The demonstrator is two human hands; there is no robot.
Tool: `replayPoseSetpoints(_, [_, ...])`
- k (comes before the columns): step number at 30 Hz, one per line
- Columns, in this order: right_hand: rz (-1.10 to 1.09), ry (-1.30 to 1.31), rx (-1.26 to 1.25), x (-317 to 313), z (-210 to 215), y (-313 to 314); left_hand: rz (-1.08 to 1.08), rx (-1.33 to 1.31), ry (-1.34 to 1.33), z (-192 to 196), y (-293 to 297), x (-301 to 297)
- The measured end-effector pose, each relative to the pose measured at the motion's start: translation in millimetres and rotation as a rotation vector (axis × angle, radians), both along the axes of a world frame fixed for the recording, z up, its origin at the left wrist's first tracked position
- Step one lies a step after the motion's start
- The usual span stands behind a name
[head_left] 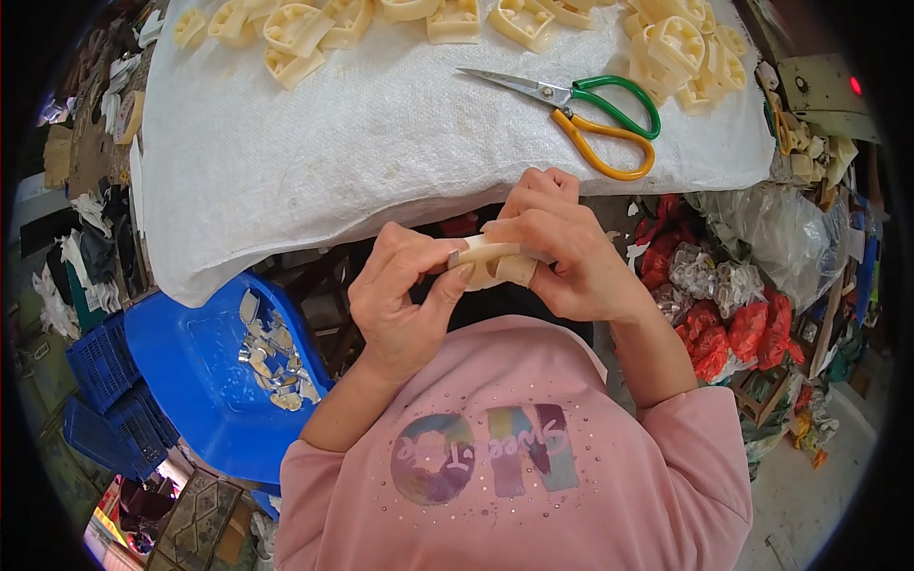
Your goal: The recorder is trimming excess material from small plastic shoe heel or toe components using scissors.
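Both hands meet in front of my chest around one cream plastic part (490, 263). My left hand (405, 300) pinches its left end between thumb and fingers. My right hand (562, 249) wraps the right end, with tape on one finger. The part is mostly hidden by the fingers. Beyond the hands lies a pair of scissors (590, 109) with one green and one yellow handle, blades shut, on a white woven sack (381, 143) covering the table. Several more cream plastic parts (300, 33) lie along the sack's far edge.
A blue plastic tub (190, 366) with several trimmed scraps (271, 357) sits low at my left. Blue crates (109, 400) stand further left. Clear and red bags (733, 305) of parts are piled at my right. A machine with a red light (838, 90) is at far right.
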State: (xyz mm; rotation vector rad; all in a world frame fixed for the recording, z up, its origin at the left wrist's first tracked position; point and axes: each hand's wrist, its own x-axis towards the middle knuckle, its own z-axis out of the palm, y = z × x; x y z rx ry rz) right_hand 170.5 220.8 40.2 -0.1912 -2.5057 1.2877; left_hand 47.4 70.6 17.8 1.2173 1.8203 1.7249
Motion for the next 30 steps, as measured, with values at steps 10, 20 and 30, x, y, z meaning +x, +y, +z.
replayPoseSetpoints(10, [-0.014,0.121,0.341,-4.4,-0.4,0.0,0.07,0.163,0.432,-1.5,0.6,-8.6])
replayPoseSetpoints(20, [-0.521,0.228,-0.986,16.9,-19.1,-43.8,0.148,0.289,0.339,10.3,6.3,-10.4])
replayPoseSetpoints(30, [-0.47,0.274,-1.111,20.2,-10.7,-45.6,-0.146,0.216,0.454,11.6,3.9,1.6])
